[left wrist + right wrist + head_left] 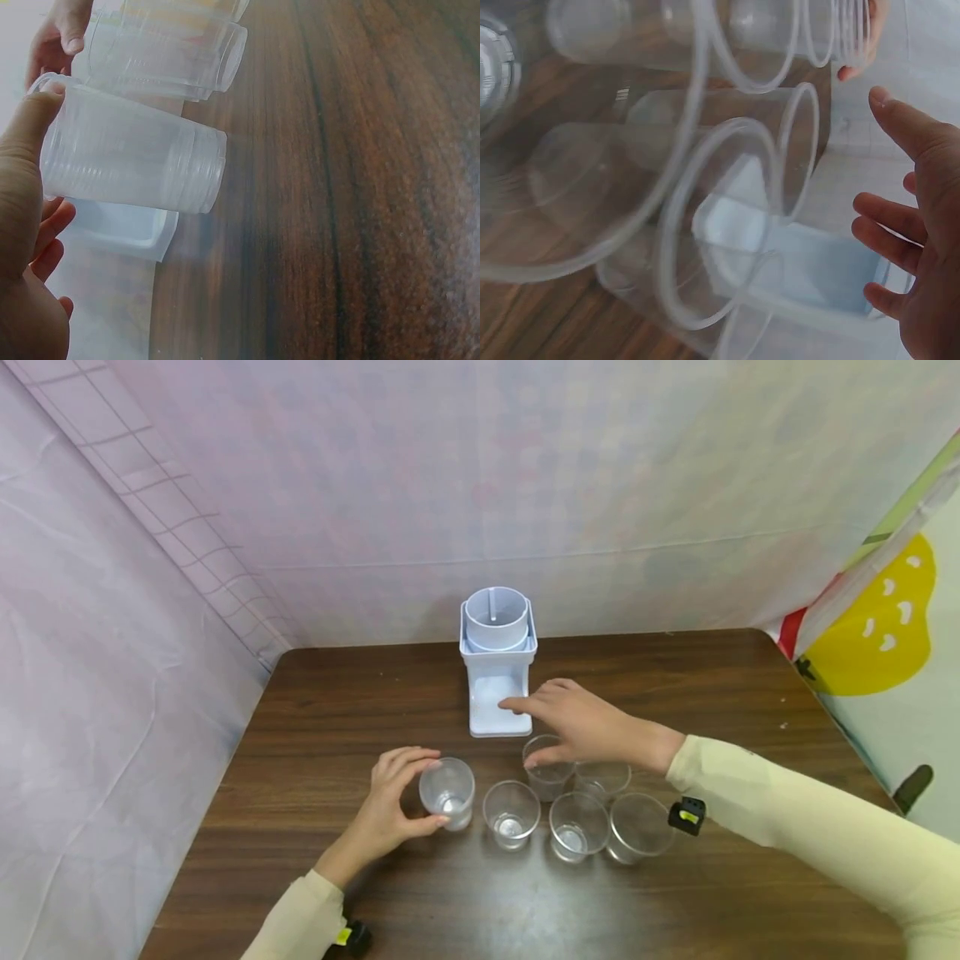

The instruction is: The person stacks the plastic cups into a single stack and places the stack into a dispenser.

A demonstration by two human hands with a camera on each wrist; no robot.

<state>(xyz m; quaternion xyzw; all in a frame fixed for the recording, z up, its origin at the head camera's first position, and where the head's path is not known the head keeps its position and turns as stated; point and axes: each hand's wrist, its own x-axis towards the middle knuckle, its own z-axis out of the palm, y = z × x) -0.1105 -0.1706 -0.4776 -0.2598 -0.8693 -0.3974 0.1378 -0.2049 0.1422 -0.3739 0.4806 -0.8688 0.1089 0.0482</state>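
My left hand (392,803) holds a clear plastic cup (135,146) near its rim, thumb on the near side and fingers on the far side. The cup stands on the table; whether others are nested in it I cannot tell. My right hand (581,722) is over the back of the other cups, fingers spread and nothing gripped, as the right wrist view shows. Just below its thumb stands one clear cup (546,785), partly hidden by the hand. More clear cups stand in front, among them a middle cup (512,817) and a right-hand cup (641,828).
Behind the cups stands a white dispenser-like holder (501,693) with a round top and a flat base. The brown wooden table (360,710) meets a pale curtain (390,510) at the back. A yellow printed shape (873,627) shows at the right.
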